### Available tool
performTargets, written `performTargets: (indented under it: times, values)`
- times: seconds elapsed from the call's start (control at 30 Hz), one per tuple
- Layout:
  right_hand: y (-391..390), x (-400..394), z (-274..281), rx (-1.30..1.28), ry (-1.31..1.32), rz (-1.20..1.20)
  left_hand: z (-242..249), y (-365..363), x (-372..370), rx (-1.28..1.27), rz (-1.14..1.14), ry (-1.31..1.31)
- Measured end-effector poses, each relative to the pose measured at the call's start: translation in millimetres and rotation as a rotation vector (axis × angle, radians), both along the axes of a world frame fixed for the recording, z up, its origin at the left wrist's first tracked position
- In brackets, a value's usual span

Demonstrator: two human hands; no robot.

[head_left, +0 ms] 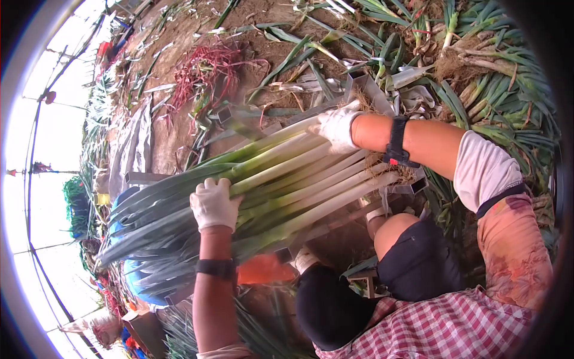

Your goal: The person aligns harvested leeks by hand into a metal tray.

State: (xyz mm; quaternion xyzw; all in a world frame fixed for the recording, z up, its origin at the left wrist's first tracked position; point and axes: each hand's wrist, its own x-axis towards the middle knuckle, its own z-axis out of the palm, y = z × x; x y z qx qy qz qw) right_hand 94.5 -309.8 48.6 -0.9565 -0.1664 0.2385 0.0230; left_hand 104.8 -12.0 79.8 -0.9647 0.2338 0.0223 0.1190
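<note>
A wide bundle of leeks (281, 173) lies across a metal frame (371, 90), dark green leaves to the left and white stems and roots to the right. My left hand (215, 204), in a white glove, has its fingers curled round some of the green leaves. Near the root end, my right hand (339, 127), also gloved in white, is closed round the upper white stems; its fingertips are partly hidden.
Red ties (206, 75) lie on the soil beyond the frame. More leeks (502, 90) are piled at the upper right. Below the bundle is an orange-red item (263, 269), and blue material (140, 281) shows under the leaves. My bent knees are close to the frame.
</note>
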Motion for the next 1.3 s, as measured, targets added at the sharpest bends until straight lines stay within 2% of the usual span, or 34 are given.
performTargets:
  times: [0.07, 0.2, 0.3, 0.4, 0.53, 0.67, 0.77, 0.9, 1.03, 1.2, 1.3]
  values:
    - [8.5, 4.0, -12.2, -0.019, -0.008, 0.001, 2.4, -4.4, -5.2, 0.005, 0.067, -0.060]
    - [11.8, 5.6, -33.1, -0.002, -0.101, 0.008, 0.3, 0.4, 2.9, -0.063, 0.014, -0.073]
    - [20.3, 8.6, -53.0, -0.028, -0.177, -0.015, -0.7, -4.9, 5.7, -0.028, 0.093, -0.061]
    - [34.7, 0.6, -64.0, -0.106, -0.249, -0.094, 0.2, -13.5, 13.1, 0.038, 0.267, 0.072]
    - [36.6, -5.6, -45.2, -0.220, -0.255, -0.068, 11.0, -0.6, 26.7, 0.013, 0.155, 0.232]
    - [28.8, 1.2, -48.2, -0.220, -0.294, -0.032, 24.4, -9.5, 31.6, 0.205, -0.001, 0.079]
    - [33.5, 7.3, -61.1, -0.215, -0.274, -0.085, 28.1, -18.4, 48.8, 0.199, 0.190, 0.358]
    - [29.1, 10.5, -71.1, -0.074, -0.270, -0.185, 29.4, -27.6, 58.0, 0.298, 0.189, 0.403]
    - [27.8, 6.6, -65.0, -0.103, -0.268, -0.126, 18.9, -16.9, 52.3, 0.226, 0.092, 0.360]
    - [25.6, 6.9, -67.0, -0.147, -0.239, -0.033, 10.8, -3.9, 50.2, 0.018, 0.051, 0.337]
    - [25.4, 9.3, -66.8, -0.042, -0.330, -0.125, 2.5, -0.6, 48.5, -0.048, 0.068, 0.285]
